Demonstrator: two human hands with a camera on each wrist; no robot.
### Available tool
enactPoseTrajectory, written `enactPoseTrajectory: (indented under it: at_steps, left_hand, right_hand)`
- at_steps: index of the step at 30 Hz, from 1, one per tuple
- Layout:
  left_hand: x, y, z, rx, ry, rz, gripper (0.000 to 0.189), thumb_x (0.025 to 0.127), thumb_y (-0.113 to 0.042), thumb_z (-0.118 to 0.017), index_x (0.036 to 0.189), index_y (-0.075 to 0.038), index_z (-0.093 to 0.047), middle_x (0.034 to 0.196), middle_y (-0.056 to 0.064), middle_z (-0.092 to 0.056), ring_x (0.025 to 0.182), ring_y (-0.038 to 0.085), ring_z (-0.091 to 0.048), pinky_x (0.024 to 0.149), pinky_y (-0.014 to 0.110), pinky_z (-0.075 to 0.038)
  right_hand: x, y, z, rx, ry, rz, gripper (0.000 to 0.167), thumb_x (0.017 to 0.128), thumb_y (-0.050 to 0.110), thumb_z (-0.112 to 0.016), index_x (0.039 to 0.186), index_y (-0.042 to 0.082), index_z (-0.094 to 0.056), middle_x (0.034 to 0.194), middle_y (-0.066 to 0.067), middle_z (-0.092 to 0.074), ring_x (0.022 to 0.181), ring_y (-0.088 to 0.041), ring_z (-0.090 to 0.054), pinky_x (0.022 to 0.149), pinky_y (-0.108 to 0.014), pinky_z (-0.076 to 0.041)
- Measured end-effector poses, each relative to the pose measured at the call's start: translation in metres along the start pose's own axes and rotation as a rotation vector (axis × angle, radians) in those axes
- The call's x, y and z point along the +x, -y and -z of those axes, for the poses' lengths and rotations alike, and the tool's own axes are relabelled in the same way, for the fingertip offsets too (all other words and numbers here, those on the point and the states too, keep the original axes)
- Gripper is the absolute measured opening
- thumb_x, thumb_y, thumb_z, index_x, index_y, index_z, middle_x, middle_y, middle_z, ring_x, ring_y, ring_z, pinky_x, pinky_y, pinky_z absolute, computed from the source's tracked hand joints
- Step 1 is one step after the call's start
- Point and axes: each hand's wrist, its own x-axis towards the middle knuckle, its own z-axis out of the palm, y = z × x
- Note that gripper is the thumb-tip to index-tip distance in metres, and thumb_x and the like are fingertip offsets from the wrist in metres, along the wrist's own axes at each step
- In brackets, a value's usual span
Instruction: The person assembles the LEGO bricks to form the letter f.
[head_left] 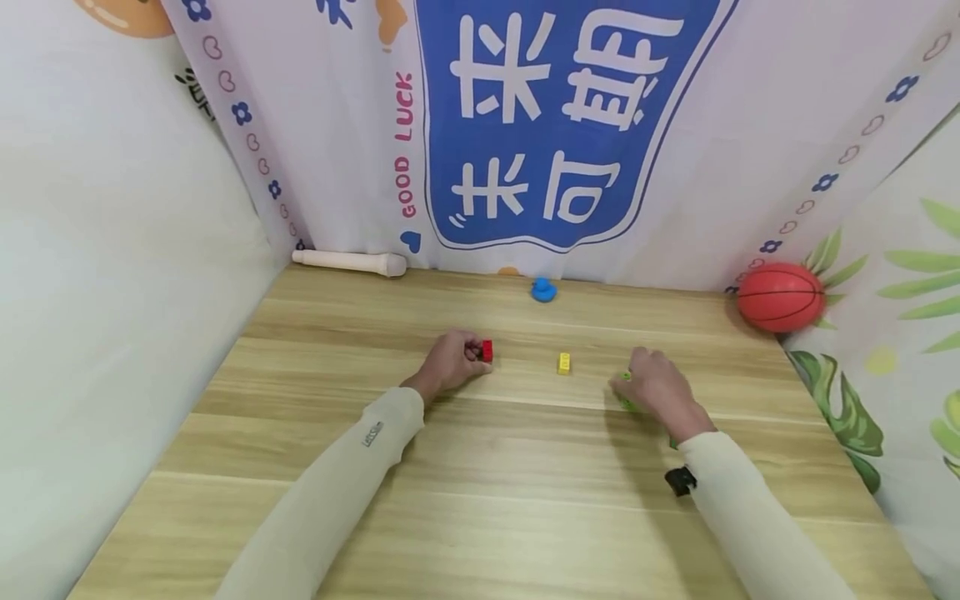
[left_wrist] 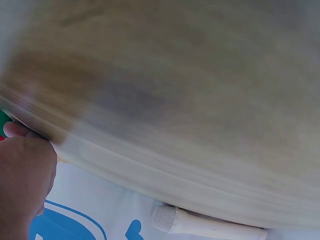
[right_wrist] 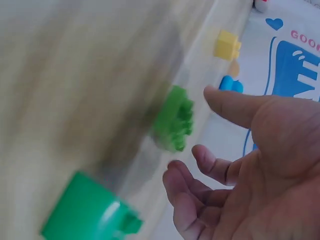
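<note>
Near the middle of the table (head_left: 517, 467), my left hand (head_left: 448, 362) pinches a small red toy brick (head_left: 487, 351) between thumb and fingers. In the left wrist view that hand (left_wrist: 25, 180) is at the left edge, its fingertips mostly cut off. My right hand (head_left: 658, 387) hovers by a light green toy brick (right_wrist: 173, 120), fingers spread and loosely bent, with a gap between them and the brick. A darker green brick (right_wrist: 87, 210) lies closer to the right wrist, mostly hidden in the head view. Between the hands stands a yellow brick (head_left: 564, 363).
A blue toy duck (head_left: 543, 290) sits at the table's back edge. To the back left lies a white toy microphone (head_left: 348, 262); a red ball (head_left: 781, 297) rests at the back right corner. Printed cloth (head_left: 697, 208) hangs behind the table.
</note>
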Motion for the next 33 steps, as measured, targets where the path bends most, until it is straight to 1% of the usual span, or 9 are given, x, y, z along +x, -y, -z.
enactPoseTrajectory:
  at_steps: [3, 5, 7, 11, 13, 17, 23, 28, 33]
  left_hand:
    - [0.0, -0.001, 0.0, 0.011, 0.0, 0.0, 0.035, 0.089, -0.011, -0.089, 0.117, 0.004, -0.076, 0.103, 0.013, -0.074, 0.089, 0.015, -0.063, 0.081, 0.024, -0.055]
    - [0.0, 0.0, 0.001, 0.02, -0.004, 0.001, 0.034, 0.088, -0.01, -0.09, 0.116, 0.004, -0.076, 0.102, 0.012, -0.074, 0.088, 0.014, -0.063, 0.081, 0.025, -0.055]
    - [0.0, 0.001, 0.001, 0.026, -0.006, 0.002, 0.034, 0.088, -0.011, -0.09, 0.116, 0.004, -0.076, 0.102, 0.012, -0.074, 0.088, 0.014, -0.063, 0.081, 0.025, -0.055]
    - [0.001, 0.0, 0.001, 0.024, 0.004, 0.01, 0.038, 0.089, -0.011, -0.089, 0.121, 0.004, -0.075, 0.106, 0.013, -0.075, 0.091, 0.015, -0.064, 0.083, 0.025, -0.056]
    - [0.001, 0.0, 0.001, 0.022, 0.008, 0.015, 0.039, 0.09, -0.011, -0.089, 0.122, 0.004, -0.075, 0.107, 0.013, -0.075, 0.091, 0.015, -0.064, 0.084, 0.025, -0.056]
    - [0.001, 0.0, 0.0, 0.019, 0.006, 0.016, 0.038, 0.089, -0.011, -0.089, 0.121, 0.004, -0.075, 0.106, 0.013, -0.075, 0.091, 0.015, -0.064, 0.083, 0.025, -0.056]
    - [0.0, 0.0, 0.001, 0.015, 0.005, 0.012, 0.036, 0.089, -0.01, -0.089, 0.12, 0.004, -0.076, 0.105, 0.013, -0.075, 0.09, 0.015, -0.064, 0.083, 0.025, -0.056]
    - [0.0, 0.0, 0.001, 0.02, 0.003, 0.003, 0.035, 0.089, -0.01, -0.089, 0.118, 0.004, -0.076, 0.104, 0.012, -0.074, 0.09, 0.015, -0.064, 0.082, 0.025, -0.056]
    - [-0.001, 0.001, 0.001, 0.018, -0.001, -0.006, 0.035, 0.089, -0.009, -0.088, 0.119, 0.004, -0.075, 0.104, 0.013, -0.074, 0.09, 0.015, -0.063, 0.083, 0.025, -0.056]
  right_hand:
    - [-0.006, -0.016, -0.003, 0.031, 0.062, -0.041, 0.06, 0.105, 0.041, -0.068, 0.126, -0.011, -0.049, 0.1, -0.021, -0.058, 0.083, -0.029, -0.054, 0.065, -0.036, -0.047]
    - [-0.006, -0.019, -0.007, 0.056, 0.068, -0.038, 0.062, 0.104, 0.043, -0.069, 0.126, -0.011, -0.048, 0.097, -0.018, -0.056, 0.082, -0.027, -0.052, 0.066, -0.035, -0.045]
    - [-0.005, -0.02, -0.01, 0.08, 0.061, -0.025, 0.058, 0.103, 0.04, -0.071, 0.124, -0.009, -0.047, 0.095, -0.016, -0.055, 0.081, -0.027, -0.052, 0.067, -0.035, -0.044]
    - [-0.003, -0.019, -0.013, 0.097, 0.045, -0.028, 0.048, 0.101, 0.03, -0.074, 0.121, -0.005, -0.047, 0.102, -0.019, -0.058, 0.087, -0.029, -0.054, 0.074, -0.038, -0.047]
    - [-0.003, -0.018, -0.014, 0.102, 0.047, -0.034, 0.047, 0.101, 0.026, -0.075, 0.122, -0.004, -0.047, 0.108, -0.022, -0.061, 0.091, -0.031, -0.056, 0.077, -0.039, -0.049]
    - [-0.002, -0.017, -0.014, 0.108, 0.052, -0.048, 0.049, 0.1, 0.025, -0.075, 0.127, -0.005, -0.047, 0.115, -0.024, -0.062, 0.095, -0.032, -0.057, 0.081, -0.041, -0.05]
    - [-0.001, -0.018, -0.013, 0.113, 0.046, -0.054, 0.055, 0.099, 0.024, -0.078, 0.132, -0.007, -0.048, 0.118, -0.027, -0.063, 0.097, -0.033, -0.058, 0.083, -0.043, -0.051]
    - [-0.001, -0.015, -0.009, 0.104, 0.004, -0.013, 0.056, 0.099, 0.026, -0.078, 0.135, -0.01, -0.054, 0.129, -0.031, -0.066, 0.099, -0.033, -0.062, 0.084, -0.044, -0.055]
    - [0.005, -0.002, -0.004, 0.108, -0.102, 0.089, 0.046, 0.1, 0.022, -0.075, 0.132, -0.008, -0.062, 0.129, -0.028, -0.07, 0.099, -0.031, -0.065, 0.084, -0.045, -0.056]
